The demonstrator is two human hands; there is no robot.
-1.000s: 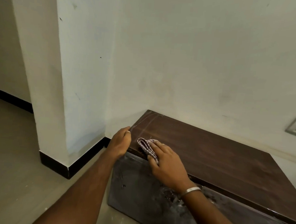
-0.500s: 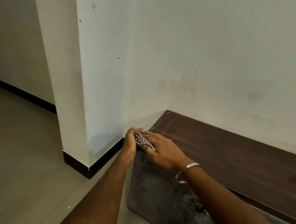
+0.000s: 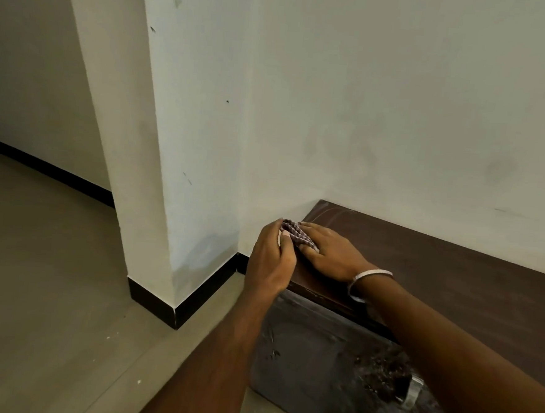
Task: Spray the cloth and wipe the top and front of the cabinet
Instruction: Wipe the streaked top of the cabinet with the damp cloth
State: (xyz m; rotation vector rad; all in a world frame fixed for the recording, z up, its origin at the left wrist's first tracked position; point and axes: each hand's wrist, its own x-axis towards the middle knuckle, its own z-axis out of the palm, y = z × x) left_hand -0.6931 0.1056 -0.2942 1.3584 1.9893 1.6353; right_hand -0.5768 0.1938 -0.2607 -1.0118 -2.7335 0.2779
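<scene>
A low cabinet (image 3: 448,260) with a dark brown top and a dusty grey front stands against the white wall. A small checked cloth (image 3: 296,234) lies on the top's left edge, close to the wall corner. My right hand (image 3: 332,252) presses flat on the cloth, a metal bangle on its wrist. My left hand (image 3: 269,257) curls over the cabinet's left end, thumb and fingertips pinching the cloth's near end. No spray bottle is in view.
A white pillar (image 3: 173,135) with a black skirting juts out left of the cabinet, leaving a narrow corner. Grey tiled floor (image 3: 48,303) spreads to the left. A metal handle (image 3: 413,393) shows on the cabinet front.
Both hands and the cloth have slid back along the left edge toward the wall corner. My left hand has come up against the cloth and now pinches it.
</scene>
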